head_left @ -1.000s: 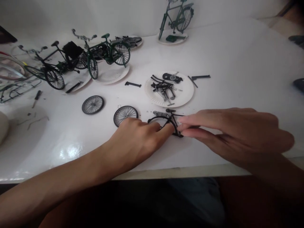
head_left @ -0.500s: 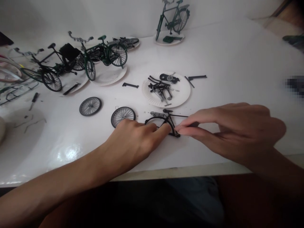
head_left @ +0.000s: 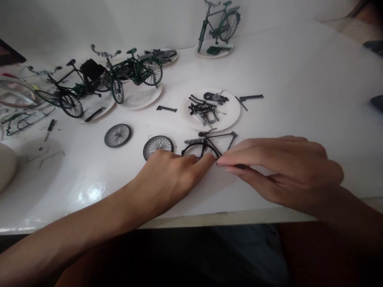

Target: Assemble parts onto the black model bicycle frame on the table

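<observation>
A small black model bicycle frame [head_left: 209, 142] with a curved mudguard and a saddle lies on the white table [head_left: 299, 79], just in front of me. My left hand [head_left: 172, 175] is curled, its fingertips pinching the frame's lower edge. My right hand [head_left: 278, 167] meets it from the right, thumb and forefinger pinched on the same bottom part of the frame. A loose spoked wheel [head_left: 158, 145] rests right beside my left knuckles.
A paper plate [head_left: 231, 115] of black parts sits behind the frame, a second loose wheel [head_left: 117, 135] to the left. Assembled green and black model bicycles [head_left: 131, 71] stand on plates at the back left, another [head_left: 218, 24] at the back. A small screwdriver [head_left: 49, 128] lies far left.
The frame has been turned and tipped: its front tubes now point up and right toward the plate. Both hands stayed pinched on it, shifting slightly.
</observation>
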A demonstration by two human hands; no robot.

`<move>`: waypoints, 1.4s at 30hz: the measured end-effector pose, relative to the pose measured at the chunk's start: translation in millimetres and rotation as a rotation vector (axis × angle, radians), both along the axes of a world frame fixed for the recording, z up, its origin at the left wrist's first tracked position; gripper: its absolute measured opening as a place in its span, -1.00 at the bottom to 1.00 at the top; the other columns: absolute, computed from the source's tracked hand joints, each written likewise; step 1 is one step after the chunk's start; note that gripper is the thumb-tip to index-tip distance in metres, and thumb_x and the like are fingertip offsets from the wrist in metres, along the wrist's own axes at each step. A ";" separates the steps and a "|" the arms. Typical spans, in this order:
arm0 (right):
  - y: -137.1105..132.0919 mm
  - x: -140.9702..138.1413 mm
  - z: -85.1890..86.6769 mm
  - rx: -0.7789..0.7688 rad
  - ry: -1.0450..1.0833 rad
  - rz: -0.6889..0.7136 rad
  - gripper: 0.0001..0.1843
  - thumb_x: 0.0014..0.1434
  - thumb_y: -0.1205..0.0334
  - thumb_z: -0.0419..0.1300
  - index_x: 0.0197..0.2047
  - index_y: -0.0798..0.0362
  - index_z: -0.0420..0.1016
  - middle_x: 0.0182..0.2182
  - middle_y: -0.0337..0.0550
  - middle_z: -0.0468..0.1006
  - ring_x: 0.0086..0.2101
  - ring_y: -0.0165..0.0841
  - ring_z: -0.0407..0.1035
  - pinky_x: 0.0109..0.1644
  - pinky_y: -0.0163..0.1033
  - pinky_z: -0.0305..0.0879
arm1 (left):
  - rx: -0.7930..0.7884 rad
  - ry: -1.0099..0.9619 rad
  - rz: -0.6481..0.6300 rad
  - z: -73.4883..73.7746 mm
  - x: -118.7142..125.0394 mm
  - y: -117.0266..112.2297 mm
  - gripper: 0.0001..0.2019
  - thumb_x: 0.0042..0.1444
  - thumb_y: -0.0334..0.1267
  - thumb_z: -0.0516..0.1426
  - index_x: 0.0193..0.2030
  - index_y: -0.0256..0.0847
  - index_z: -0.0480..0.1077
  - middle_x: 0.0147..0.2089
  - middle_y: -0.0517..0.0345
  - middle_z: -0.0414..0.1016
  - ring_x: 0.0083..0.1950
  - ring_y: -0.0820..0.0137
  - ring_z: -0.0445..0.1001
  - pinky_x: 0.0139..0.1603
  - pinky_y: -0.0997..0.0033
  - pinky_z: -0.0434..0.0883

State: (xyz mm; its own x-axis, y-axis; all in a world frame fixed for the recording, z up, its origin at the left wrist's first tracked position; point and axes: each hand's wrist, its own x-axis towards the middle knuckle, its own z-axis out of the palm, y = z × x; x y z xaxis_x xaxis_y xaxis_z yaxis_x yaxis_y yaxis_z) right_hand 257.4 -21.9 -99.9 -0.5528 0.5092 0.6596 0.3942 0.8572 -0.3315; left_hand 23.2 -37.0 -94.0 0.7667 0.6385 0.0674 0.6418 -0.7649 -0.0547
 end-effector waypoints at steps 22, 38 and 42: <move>1.2 -4.9 -1.2 -0.041 0.089 -0.295 -0.67 0.22 0.32 0.35 0.04 -0.15 0.58 -0.28 -0.32 0.72 -0.33 -0.33 0.64 -0.32 -0.32 0.56 | 0.093 -0.096 0.061 -6.4 3.2 -0.2 -0.83 0.20 -0.53 0.04 -0.16 -0.21 0.34 -0.59 0.36 0.31 -0.67 0.43 0.22 -0.60 0.37 -0.03; -5.1 -14.0 3.0 -0.131 0.111 -0.304 -0.91 0.24 0.28 0.34 -0.19 -0.10 0.66 -0.35 -0.38 0.72 -0.40 -0.38 0.63 -0.40 -0.31 0.56 | -0.047 -0.226 0.196 -1.0 6.0 3.5 -0.80 0.25 -0.40 0.05 -0.18 -0.21 0.52 -0.62 0.26 0.41 -0.65 0.40 0.32 -0.55 0.42 0.16; -7.8 -10.4 1.3 -0.091 0.087 -0.301 -0.92 0.27 0.24 0.31 -0.18 -0.05 0.66 -0.31 -0.38 0.73 -0.42 -0.39 0.62 -0.53 -0.30 0.48 | -0.052 -0.242 0.189 -2.1 5.0 7.2 -0.76 0.29 -0.39 0.02 -0.16 -0.21 0.54 -0.61 0.25 0.42 -0.65 0.37 0.33 -0.57 0.40 0.14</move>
